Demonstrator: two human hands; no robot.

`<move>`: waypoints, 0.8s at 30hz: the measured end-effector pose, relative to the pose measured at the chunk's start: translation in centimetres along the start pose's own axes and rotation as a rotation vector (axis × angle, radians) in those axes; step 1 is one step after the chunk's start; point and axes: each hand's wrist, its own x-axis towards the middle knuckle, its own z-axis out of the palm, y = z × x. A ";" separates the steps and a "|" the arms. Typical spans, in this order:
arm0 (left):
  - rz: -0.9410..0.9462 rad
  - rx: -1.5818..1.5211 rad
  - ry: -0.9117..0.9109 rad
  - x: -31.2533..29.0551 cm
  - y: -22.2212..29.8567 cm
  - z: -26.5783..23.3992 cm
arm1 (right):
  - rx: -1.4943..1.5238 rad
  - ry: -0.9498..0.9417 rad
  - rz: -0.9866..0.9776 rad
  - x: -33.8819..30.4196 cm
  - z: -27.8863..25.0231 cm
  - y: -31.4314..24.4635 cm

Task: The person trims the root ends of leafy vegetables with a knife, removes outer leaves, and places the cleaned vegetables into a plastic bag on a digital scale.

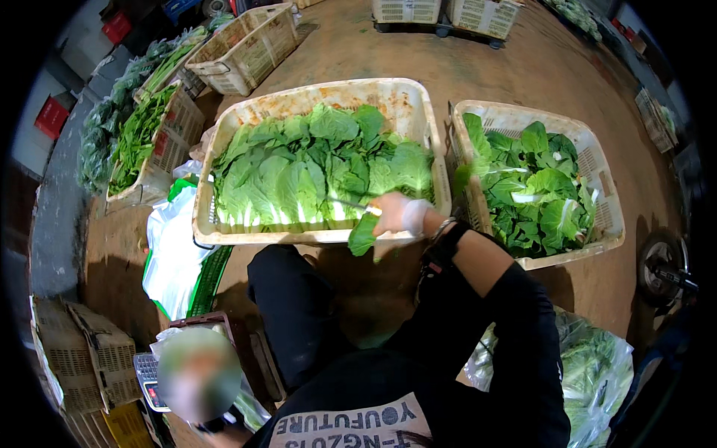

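Observation:
My right hand (396,213), with white wrapping at the wrist, is closed around a knife (345,202) whose thin blade points left. A loose green leaf (363,234) hangs under its fingers. Both are over the front edge of a big cream crate (321,238) packed with leafy cabbages (295,183), white stems toward me. My left hand (200,373) is at the lower left beside a weighing scale (149,371); a round blur hides its fingers and anything in them.
Right of the big crate stands another crate (609,194) of loose leaves (553,183). White plastic bags (175,243) lie over a green basket (213,280) at left. Bagged greens (594,369) sit by my right side. More crates (250,52) stand farther off, and a wheel (661,261) is at the right.

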 end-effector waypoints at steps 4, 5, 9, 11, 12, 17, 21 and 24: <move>-0.450 -0.831 -0.424 15.2 12.1 -6.2 | -0.109 0.092 0.058 -0.1 -1.1 -0.5; -0.353 -0.853 -0.705 18.2 8.8 -3.2 | -0.151 0.139 0.054 0.0 -2.8 -2.2; 0.228 -0.825 -0.798 32.3 9.1 3.8 | 0.500 0.860 0.355 -9.2 -10.3 2.8; 0.198 -0.698 -0.696 37.4 16.7 3.6 | 0.370 1.186 0.633 -14.4 -13.0 7.7; 0.291 -0.735 -0.658 40.4 20.3 6.3 | 0.216 1.257 0.789 -16.3 -12.8 9.7; 0.236 -0.784 -0.534 51.0 32.8 17.1 | 0.472 0.887 0.484 -13.1 -11.8 14.8; 0.273 -0.505 -0.475 58.4 36.9 29.0 | 0.291 0.684 0.312 -9.1 -10.9 16.0; 0.178 -0.281 -0.597 58.7 41.9 33.3 | 0.496 0.702 0.308 -7.8 -9.6 17.1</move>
